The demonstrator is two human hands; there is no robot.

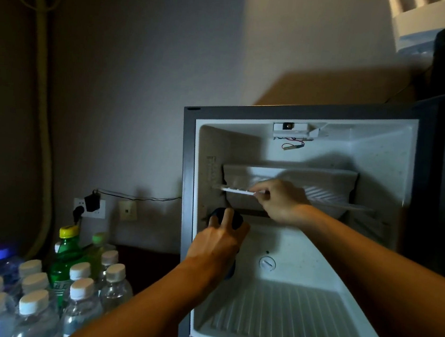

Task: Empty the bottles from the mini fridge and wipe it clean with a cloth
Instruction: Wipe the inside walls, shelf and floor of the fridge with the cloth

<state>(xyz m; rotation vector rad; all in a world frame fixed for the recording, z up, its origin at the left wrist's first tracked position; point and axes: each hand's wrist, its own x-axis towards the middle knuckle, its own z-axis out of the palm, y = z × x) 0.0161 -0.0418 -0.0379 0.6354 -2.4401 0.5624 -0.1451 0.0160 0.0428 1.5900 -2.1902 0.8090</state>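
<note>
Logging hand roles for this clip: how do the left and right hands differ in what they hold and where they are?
The left hand grips a dark cloth low at the fridge's left inner wall; the right hand pinches the front edge of the white wire shelf. The left hand sits below the shelf, the right at shelf level. Both reach inside the open mini fridge, which holds no bottles.

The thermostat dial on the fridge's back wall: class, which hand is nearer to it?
Left. The left hand, gripping a dark cloth, is just up-left of the thermostat dial; the right hand is higher, pinching the wire shelf.
</note>
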